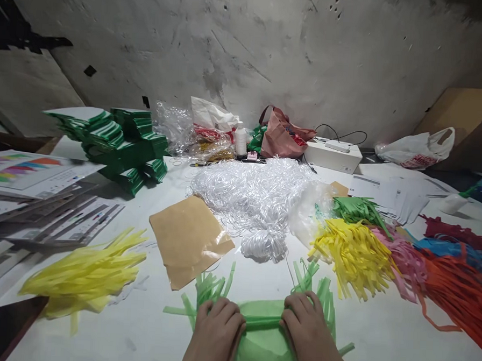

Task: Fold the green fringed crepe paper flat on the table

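**Both hands on the green fringe**

Head view: my left hand point(216, 330) and right hand point(306, 326) press down, fingers curled, gripping the green fringed paper point(262, 327) at the near edge of the white surface point(386, 339). Its cut strips fan out beyond my fingertips. A brown paper sheet point(187, 239) lies just beyond, a white ribbon heap point(256, 200) behind it, and a yellow fringe bundle point(86, 272) to the left.
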`<state>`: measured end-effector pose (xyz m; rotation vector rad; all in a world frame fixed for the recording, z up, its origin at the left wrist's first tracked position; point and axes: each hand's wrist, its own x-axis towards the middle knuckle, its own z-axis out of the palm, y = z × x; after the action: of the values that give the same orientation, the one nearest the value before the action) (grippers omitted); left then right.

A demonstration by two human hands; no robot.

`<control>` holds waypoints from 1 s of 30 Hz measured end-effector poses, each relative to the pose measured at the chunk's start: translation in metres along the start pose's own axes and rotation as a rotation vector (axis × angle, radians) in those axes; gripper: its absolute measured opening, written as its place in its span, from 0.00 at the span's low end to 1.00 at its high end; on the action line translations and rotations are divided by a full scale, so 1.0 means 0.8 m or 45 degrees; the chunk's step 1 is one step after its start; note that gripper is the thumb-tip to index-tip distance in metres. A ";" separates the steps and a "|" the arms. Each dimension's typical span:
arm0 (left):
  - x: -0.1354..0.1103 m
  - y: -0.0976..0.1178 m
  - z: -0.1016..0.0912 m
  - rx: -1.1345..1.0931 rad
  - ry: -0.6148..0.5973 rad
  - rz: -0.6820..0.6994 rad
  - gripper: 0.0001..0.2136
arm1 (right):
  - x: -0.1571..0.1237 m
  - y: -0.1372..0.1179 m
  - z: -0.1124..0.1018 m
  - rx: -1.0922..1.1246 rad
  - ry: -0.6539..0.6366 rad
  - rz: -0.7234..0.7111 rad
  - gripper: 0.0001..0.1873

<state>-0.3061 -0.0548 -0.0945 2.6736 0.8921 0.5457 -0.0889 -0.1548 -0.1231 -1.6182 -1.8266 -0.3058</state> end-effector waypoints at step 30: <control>0.031 0.005 0.003 0.155 0.005 0.236 0.09 | 0.040 -0.025 0.019 -0.131 -0.138 -0.368 0.14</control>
<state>-0.2851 -0.0427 -0.0887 2.8861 0.7030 0.5531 -0.1129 -0.1248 -0.1095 -1.4607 -2.1631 -0.4541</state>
